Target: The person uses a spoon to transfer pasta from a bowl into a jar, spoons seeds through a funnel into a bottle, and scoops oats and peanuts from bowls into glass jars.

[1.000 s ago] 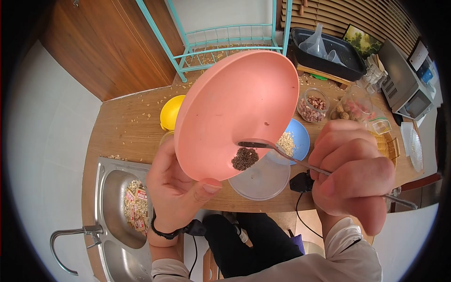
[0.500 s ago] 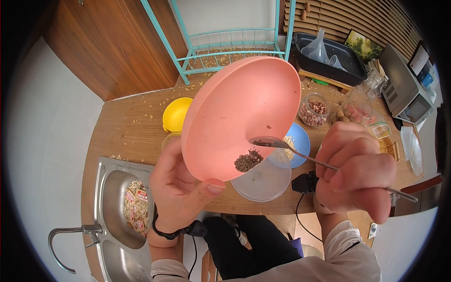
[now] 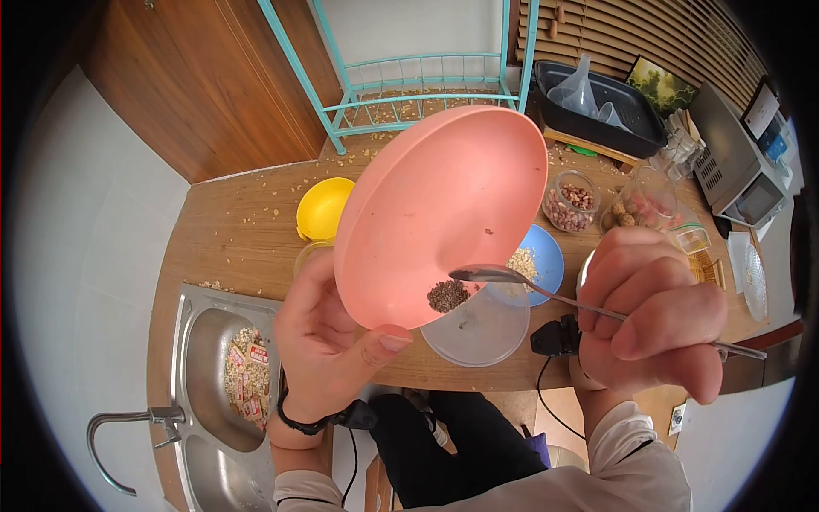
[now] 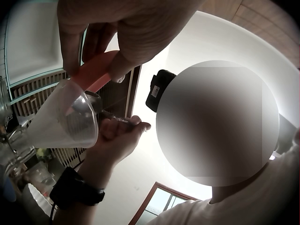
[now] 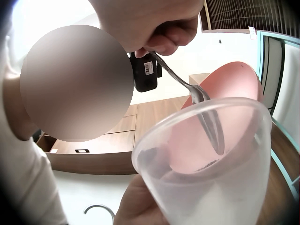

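Where the pink bowl (image 3: 435,205) leans steeply above the counter (image 3: 239,230), dark granules (image 3: 447,297) lie heaped near its low edge. The spoon (image 3: 490,274) has its tip inside the bowl, just beside the heap; whether they touch, I cannot tell. A shallow, slow sweep along the wall would probably gather the grains best, and a steeper tilt could spill them over the rim. The left hand (image 3: 324,341) pinches that rim, thumb in front and fingers behind; steady support there seems to matter most. The right hand (image 3: 653,311) has its fingers curled round the spoon's handle, so small wrist turns should control the tip better than big arm moves. Below the bowl is a clear plastic container (image 3: 490,337), with a blue dish (image 3: 550,260) of pale flakes beside it. Farther out are a yellow bowl (image 3: 326,209) and a glass jar (image 3: 570,205).
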{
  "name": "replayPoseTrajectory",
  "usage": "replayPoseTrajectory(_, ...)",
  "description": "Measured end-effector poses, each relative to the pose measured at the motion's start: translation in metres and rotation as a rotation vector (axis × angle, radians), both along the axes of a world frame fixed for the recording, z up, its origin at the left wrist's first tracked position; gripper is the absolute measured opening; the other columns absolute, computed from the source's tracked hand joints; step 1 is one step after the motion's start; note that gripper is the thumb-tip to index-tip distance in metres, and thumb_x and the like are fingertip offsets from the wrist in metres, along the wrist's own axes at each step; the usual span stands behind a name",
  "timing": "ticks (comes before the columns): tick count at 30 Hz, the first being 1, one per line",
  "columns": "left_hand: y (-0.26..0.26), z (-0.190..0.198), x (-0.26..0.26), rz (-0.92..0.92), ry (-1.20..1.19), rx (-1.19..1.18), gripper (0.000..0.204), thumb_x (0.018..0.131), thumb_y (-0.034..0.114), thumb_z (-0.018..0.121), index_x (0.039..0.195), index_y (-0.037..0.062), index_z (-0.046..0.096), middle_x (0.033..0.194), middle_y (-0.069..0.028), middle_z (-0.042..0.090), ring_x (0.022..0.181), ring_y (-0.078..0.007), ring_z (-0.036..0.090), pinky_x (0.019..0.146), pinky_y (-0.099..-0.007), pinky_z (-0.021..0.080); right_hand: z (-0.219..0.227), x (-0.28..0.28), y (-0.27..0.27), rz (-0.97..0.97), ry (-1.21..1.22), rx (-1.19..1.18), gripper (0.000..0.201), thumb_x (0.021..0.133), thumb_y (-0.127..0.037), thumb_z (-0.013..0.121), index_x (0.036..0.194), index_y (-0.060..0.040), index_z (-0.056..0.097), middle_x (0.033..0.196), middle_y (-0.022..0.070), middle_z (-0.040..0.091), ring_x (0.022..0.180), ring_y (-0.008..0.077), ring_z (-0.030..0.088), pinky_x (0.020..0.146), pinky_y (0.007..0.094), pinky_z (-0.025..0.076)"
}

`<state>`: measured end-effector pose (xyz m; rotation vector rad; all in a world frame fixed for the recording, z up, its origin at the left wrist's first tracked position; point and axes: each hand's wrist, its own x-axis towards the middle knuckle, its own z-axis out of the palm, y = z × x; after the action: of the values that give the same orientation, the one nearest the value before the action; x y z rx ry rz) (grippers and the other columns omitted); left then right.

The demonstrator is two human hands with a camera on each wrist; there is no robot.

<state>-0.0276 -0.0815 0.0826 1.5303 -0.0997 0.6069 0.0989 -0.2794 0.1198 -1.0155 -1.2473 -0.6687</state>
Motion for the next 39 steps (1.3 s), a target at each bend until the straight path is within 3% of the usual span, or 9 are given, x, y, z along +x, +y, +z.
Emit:
replayPoseTrajectory(37,0.0005,-0.0004,-0.0005,-0.001,-0.012,0.024,0.066,0.080,0.015,0.082,0.132,-0.0046,0.046,0.125,-0.0108,0.057,0.114,-0.0180,0.058,0.099,-0.0330,0.046,0.0000,-0.0019,0.0047,0.035,-0.059,-0.066,0.054,0.101,-0.057,0.034,0.076,-0.0125,0.051,0.053,-0.0014,0.046,0.038,0.0127,0.047,0.037,0.0248,0.032)
replayPoseTrajectory(39,-0.0004,-0.0001,-0.0004,0.005,-0.012,0.021,0.066,0.080,0.015,0.083,0.132,-0.0046,0.046,0.124,-0.0110,0.057,0.114,-0.0182,0.058,0.099,-0.0331,0.046,-0.0042,0.0023,0.0065,0.167,-0.126,0.014,0.056,0.101,-0.052,0.044,0.080,-0.0021,0.059,0.057,0.0010,0.048,0.042,0.0131,0.045,0.038,0.0241,0.029)
